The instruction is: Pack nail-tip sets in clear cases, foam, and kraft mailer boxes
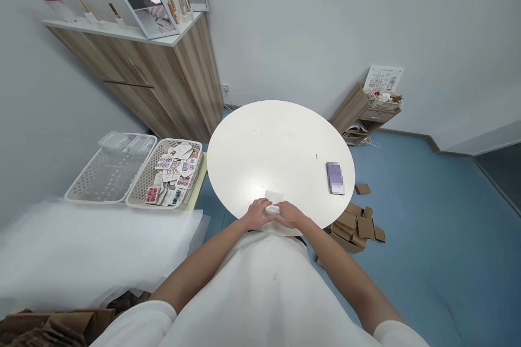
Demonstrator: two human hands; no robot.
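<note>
At the near edge of the round white table (280,135), my left hand (258,214) and my right hand (290,214) meet over a small folded white sheet (272,209). The fingers of both hands are closed on it from either side. A flat part of the sheet lies on the table just beyond my fingertips. Whether anything is wrapped inside cannot be made out. To the right on the table lies a purple and white rectangular item (336,178), its details blurred.
Left of the table stand a white basket of nail-set cards (173,173) and another basket with clear plastic boxes (112,168). White sheets (101,244) are stacked nearer me. Cardboard boxes (352,227) lie on the floor at right. A wooden cabinet (163,76) stands behind.
</note>
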